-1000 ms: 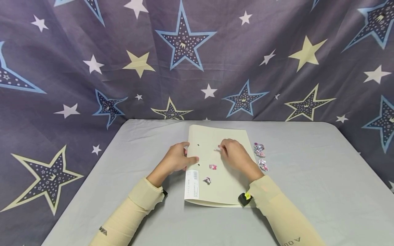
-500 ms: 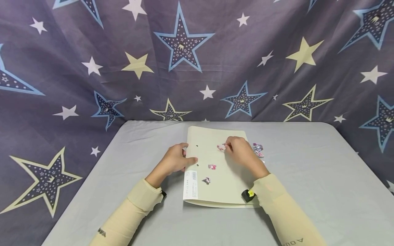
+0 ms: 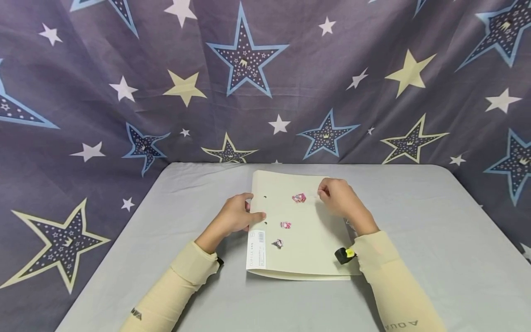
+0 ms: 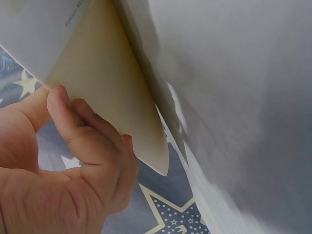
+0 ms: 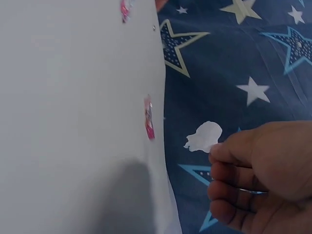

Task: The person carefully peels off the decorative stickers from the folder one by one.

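Note:
A cream clip file (image 3: pixel 311 249) lies on the table with a white label and two punched holes along its left side. My left hand (image 3: pixel 234 213) grips its left edge, thumb on the cover and fingers beneath, as the left wrist view confirms. On the cover sit three small character stickers: a pink one (image 3: pixel 298 198) highest up, a pink one (image 3: pixel 286 225) below it, and a dark one (image 3: pixel 278 244) lowest. Above the file's upper right part, my right hand (image 3: pixel 342 199) pinches a small white scrap of backing paper (image 5: pixel 204 137) between thumb and finger.
More loose stickers (image 3: pixel 350 225) lie on the grey table (image 3: pixel 415 207) right of the file, mostly hidden by my right hand and wrist. A star-patterned curtain (image 3: pixel 265 83) hangs behind the table and at both sides.
My right hand has moved right, away from the uppermost pink sticker, which now lies on the cover. The white backing has come away with the fingers. My left hand stays in place.

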`<action>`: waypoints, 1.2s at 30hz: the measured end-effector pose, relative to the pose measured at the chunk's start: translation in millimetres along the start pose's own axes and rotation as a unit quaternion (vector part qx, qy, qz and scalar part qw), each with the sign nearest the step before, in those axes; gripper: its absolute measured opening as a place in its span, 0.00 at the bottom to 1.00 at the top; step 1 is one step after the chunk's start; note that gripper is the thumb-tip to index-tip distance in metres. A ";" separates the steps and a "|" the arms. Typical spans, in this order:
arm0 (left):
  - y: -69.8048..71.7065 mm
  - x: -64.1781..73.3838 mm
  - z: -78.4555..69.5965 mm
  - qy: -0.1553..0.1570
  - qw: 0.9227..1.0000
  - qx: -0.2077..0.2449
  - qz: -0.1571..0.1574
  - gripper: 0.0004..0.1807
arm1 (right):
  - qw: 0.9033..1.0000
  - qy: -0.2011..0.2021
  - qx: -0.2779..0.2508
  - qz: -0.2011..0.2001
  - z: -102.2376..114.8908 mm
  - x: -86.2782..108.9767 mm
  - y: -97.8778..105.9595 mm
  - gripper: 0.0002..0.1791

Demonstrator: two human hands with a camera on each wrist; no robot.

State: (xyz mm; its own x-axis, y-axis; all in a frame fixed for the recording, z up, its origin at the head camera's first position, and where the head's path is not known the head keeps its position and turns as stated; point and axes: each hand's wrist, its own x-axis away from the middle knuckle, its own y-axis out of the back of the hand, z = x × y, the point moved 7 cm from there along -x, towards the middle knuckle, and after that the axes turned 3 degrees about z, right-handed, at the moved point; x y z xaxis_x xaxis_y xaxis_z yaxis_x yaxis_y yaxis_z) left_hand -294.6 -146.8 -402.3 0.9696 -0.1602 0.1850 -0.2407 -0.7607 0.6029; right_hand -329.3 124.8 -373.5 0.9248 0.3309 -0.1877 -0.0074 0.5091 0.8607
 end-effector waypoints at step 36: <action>0.3 0.0 -0.3 0.001 1.000 0.019 0.004 0.46 | 0.995 -0.095 0.033 0.016 -80.6 22.6 32.7 0.09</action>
State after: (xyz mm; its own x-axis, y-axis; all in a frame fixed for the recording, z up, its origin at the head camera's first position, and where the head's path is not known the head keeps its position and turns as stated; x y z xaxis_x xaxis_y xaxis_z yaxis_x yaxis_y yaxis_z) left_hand -294.6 -146.9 -401.9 0.9675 -0.1648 0.1916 -0.2465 -0.7822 0.5722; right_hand -339.3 212.9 -387.7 0.9797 0.1870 -0.0716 -0.0195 0.4449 0.8954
